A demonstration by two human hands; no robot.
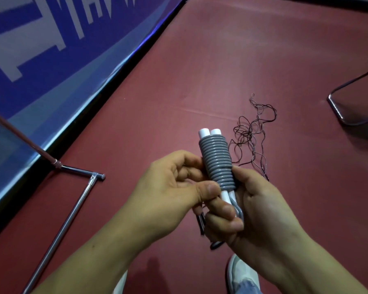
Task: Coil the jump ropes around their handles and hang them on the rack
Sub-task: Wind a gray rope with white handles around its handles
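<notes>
Head view, looking down at my own hands; the grey jump rope (pixel 217 161) is wound in tight turns round its two white handles (pixel 210 132), and the whole bundle sits up off the red floor (pixel 179 81), right of the chrome bar (pixel 72 211) that I take for the foot of the rack.

Grip first: my left hand (pixel 174 187) has its fingers curled round the coil from the side nearer the chrome bar, thumb at the bottom turns; my right hand (pixel 255 211) is closed round the bare lower ends of the handles from the side away from the bar, with a loose grey loop of tail tucked in there too. Both grips are closed on the bundle, neither is open.

The bit that matters: the bundle's long axis runs away from me, leaning a little toward the bar at the top; the capped white ends point away, the cord ends point back into my right palm. The last loop lies at the right hand's end, so I reckon that's the hand to tuck it in, with the left just clamping the turns; the left is the one nearer the bar for hanging it after.

The second rope (pixel 253 132), thin and dark, lies tangled on the floor further from the bar than the bundle, not yet coiled.
</notes>
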